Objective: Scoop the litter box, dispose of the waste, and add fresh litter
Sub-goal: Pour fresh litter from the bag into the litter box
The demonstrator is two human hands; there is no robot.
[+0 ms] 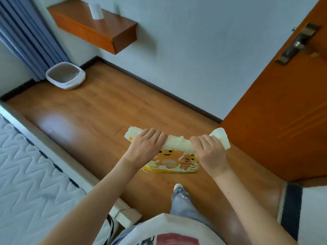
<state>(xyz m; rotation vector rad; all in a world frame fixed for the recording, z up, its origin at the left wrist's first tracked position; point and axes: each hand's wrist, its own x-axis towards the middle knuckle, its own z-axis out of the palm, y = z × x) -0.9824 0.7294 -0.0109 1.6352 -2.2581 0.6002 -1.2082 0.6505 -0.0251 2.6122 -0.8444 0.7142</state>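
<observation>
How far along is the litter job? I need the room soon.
Done: I cannot tell whether scooping happened; the litter box sits by the curtain, holding some litter. In hand: the left hand and right hand grip the top of the litter bag. Left: carrying it over and pouring.

The floor is warm orange-brown wood laminate, with a pale patch of glare on its left side. A dark skirting board runs along the foot of a plain, pale grey-blue wall. High on that wall hangs a floating wooden shelf in the same orange-brown tone — a white cylinder stands on top of it. Blue-grey pleated curtains fall into the left corner. On the right, an orange wooden door stands open, its metal handle in view. At lower left lies a white quilted mattress on a pale frame.
</observation>
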